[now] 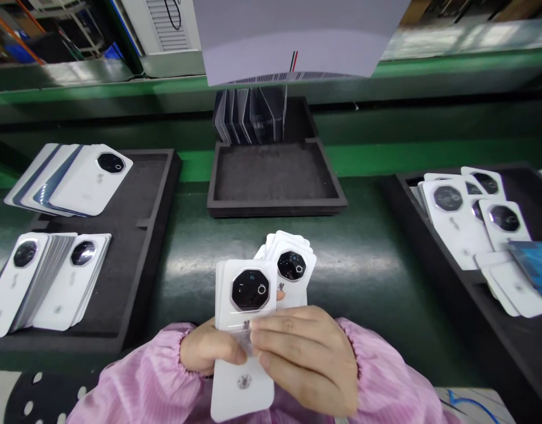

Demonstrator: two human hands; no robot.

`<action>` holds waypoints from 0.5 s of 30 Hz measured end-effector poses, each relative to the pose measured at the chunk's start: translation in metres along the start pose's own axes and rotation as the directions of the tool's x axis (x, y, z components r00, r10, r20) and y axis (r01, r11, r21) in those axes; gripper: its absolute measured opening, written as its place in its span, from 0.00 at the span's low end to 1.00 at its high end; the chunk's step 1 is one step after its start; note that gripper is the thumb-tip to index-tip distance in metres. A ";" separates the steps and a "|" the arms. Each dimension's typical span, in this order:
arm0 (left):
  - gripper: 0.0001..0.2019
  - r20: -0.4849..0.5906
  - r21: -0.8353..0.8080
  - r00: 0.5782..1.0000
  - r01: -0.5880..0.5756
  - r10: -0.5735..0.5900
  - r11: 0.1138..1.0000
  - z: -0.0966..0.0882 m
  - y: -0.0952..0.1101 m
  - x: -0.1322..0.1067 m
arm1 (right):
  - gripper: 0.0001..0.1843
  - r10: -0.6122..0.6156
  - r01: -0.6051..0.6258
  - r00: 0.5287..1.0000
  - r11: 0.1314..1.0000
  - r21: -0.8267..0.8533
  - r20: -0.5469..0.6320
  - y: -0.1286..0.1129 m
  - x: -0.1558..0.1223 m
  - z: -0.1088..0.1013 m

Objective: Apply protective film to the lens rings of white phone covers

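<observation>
- White panels (19,288) are set in two groups in the left tray (138,194).
- A front stack (235,380) is gripped above the table (359,259) by the left hand (215,349), thumb closed over it.
- It is touched by the right hand (308,356), fingers nearly straight; whether the rear stack (292,290) is gripped cannot be told.
- More panels (458,232) are overlapped in the right tray (533,200).

Zero words or numbers readable tbh. White rounded-rectangle card with black octagonal camera patch (230,319): tiny dark script (246,324), too blurry; round grey emblem (244,381) lower down, illegible. Large flat pale-lilac sheet up top (297,35): barcode-like dark lines (262,78), slanted green and red stripes (293,61).
</observation>
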State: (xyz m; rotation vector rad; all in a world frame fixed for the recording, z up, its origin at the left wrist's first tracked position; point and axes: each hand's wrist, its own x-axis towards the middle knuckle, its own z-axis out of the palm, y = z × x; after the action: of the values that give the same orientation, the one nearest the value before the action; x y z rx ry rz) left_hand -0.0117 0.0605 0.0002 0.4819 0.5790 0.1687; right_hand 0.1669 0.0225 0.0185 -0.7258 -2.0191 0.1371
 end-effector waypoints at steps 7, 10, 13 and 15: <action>0.34 0.047 0.037 0.999 -0.025 0.023 0.999 0.003 0.006 0.000 | 0.09 0.006 -0.006 1.000 1.000 0.028 -0.006 0.001 0.000 -0.002; 0.32 0.061 0.046 0.997 -0.041 0.038 0.998 0.003 0.006 0.001 | 0.09 0.013 -0.013 1.000 0.999 0.040 0.007 0.003 0.001 0.001; 0.27 0.093 0.040 0.995 -0.046 0.042 0.998 0.002 0.005 0.001 | 0.11 -0.040 0.043 0.988 0.999 0.018 -0.152 0.006 -0.001 0.012; 0.22 0.119 0.015 0.991 -0.061 0.058 0.998 0.001 0.004 0.002 | 0.11 -0.079 0.078 0.958 0.997 -0.013 -0.275 0.008 -0.005 0.019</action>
State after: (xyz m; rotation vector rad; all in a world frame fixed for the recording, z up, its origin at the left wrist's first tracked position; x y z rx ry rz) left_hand -0.0096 0.0640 0.0013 0.5243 0.4510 0.1903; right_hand 0.1569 0.0303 0.0019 -0.6280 -1.7782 -0.0132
